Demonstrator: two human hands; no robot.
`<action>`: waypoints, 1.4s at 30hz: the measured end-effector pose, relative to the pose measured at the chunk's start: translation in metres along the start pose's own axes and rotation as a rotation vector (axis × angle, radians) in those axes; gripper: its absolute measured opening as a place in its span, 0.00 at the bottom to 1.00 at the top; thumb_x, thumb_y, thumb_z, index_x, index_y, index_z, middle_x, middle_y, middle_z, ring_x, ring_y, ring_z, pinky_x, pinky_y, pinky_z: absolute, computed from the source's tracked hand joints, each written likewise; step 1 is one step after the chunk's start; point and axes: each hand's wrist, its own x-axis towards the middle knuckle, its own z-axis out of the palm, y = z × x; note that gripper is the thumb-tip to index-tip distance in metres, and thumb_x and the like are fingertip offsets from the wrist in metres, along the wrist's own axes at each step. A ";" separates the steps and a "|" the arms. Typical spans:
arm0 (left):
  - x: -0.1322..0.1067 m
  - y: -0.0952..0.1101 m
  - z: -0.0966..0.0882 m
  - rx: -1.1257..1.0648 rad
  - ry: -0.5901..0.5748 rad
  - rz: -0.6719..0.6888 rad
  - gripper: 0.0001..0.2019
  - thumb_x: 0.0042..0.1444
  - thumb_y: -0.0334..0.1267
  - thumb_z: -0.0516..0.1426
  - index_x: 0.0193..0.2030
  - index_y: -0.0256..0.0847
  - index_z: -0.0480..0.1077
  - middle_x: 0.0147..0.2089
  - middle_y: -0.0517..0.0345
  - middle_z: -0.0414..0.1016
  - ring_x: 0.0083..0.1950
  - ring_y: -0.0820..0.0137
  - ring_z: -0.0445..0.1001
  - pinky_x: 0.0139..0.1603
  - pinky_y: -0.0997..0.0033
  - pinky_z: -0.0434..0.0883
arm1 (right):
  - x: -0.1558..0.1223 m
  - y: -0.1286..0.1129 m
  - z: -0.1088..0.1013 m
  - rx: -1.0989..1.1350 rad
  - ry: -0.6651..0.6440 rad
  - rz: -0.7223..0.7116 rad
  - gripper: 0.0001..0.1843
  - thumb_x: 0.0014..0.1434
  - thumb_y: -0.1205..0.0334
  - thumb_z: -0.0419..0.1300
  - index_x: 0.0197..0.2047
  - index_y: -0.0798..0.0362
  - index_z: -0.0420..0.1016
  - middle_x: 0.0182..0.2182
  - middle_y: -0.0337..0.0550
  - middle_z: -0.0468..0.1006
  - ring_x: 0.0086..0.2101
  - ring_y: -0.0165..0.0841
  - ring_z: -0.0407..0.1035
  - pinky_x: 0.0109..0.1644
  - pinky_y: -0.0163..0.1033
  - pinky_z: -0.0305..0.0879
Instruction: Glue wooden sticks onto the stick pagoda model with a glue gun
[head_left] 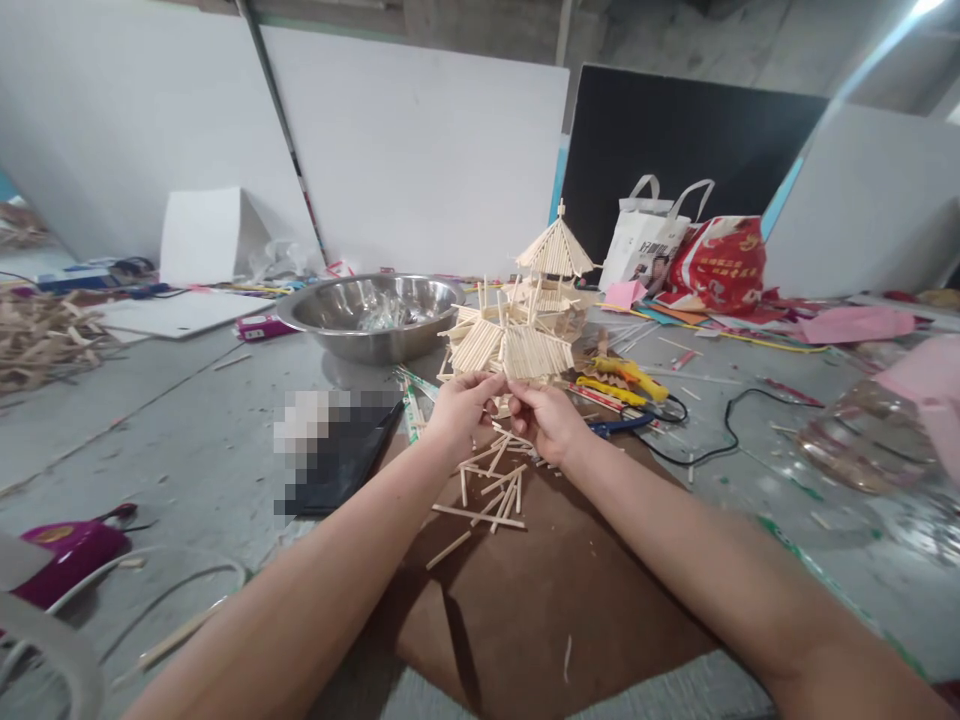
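Observation:
A pagoda-like model (536, 345) of thin wooden sticks stands upright, with a pointed upper roof and wide lower roofs. My left hand (466, 412) and my right hand (551, 418) come together at the front of its lower roof. On both, thumb and fingers are closed in a pinch, and the fingertips nearly meet. Whatever lies between them is too small or hidden to name; I cannot tell whether they touch the roof edge. Just below my hands, several loose short sticks (499, 500) are scattered on a brown board (570, 600).
A steel basin (375, 340) holding clear plastic stands behind left, near a dark flat object (345, 470). To the right lie a yellow glue gun (630, 380) with a black cord and a clear jar (862, 440). Bags (720, 265) stand at the back; a purple tool (71, 560) lies front left.

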 end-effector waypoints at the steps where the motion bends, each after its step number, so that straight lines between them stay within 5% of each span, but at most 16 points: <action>1: 0.001 -0.001 -0.001 -0.011 -0.009 0.002 0.10 0.38 0.39 0.61 0.23 0.35 0.65 0.18 0.63 0.64 0.17 0.81 0.59 0.17 0.80 0.55 | 0.001 0.000 0.001 0.011 0.005 0.000 0.10 0.43 0.61 0.60 0.19 0.55 0.62 0.10 0.29 0.64 0.10 0.19 0.54 0.12 0.27 0.48; 18: 0.011 0.003 0.000 0.015 -0.036 -0.054 0.12 0.37 0.42 0.61 0.24 0.36 0.65 0.23 0.62 0.67 0.16 0.82 0.59 0.15 0.80 0.53 | 0.005 0.000 0.002 0.043 0.027 0.070 0.06 0.46 0.63 0.56 0.22 0.56 0.64 0.09 0.29 0.61 0.10 0.20 0.53 0.13 0.28 0.45; 27: 0.006 0.007 0.005 0.086 -0.005 -0.058 0.10 0.39 0.41 0.60 0.23 0.36 0.68 0.17 0.64 0.63 0.15 0.82 0.56 0.15 0.79 0.53 | 0.004 -0.001 0.001 0.045 0.038 0.063 0.07 0.46 0.63 0.56 0.20 0.55 0.62 0.09 0.29 0.63 0.10 0.20 0.53 0.14 0.28 0.45; 42: 0.010 0.006 0.007 0.286 0.072 0.082 0.10 0.39 0.42 0.59 0.21 0.36 0.69 0.13 0.65 0.59 0.13 0.82 0.51 0.15 0.76 0.48 | 0.003 -0.004 -0.011 0.044 -0.034 0.147 0.09 0.52 0.61 0.51 0.27 0.55 0.69 0.12 0.33 0.67 0.11 0.22 0.56 0.14 0.28 0.51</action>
